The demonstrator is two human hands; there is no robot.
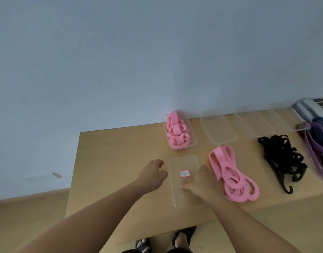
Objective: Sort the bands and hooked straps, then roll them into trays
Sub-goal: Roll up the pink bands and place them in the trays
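Surface: light wooden table set against a pale blue-grey wall.
Front tray: clear rectangular plastic tray with a red-bordered label, empty, near the front edge, between both hands.
Left hand: fingers curled just beside the tray's left rim; gripping or merely touching, cannot tell.
Right hand: draped over the right rim, fingertips inside, holding that wall.
Loose bands: heap of flat pink rubber bands, unrolled, just right of the right hand.
Already rolled: rolled pink bands packed in the far clear tray by the wall.
Waiting: tangle of black hooked straps; purple bands at the right edge; empty clear trays along the wall.
Handling: probably light, soft, floppy and grippy. Best pinched at one folded end, rolled flat, kept pinched until wedged against a tray wall; otherwise likely to spring open. Tray thin and light, apt to slide; better steadied by the rim.
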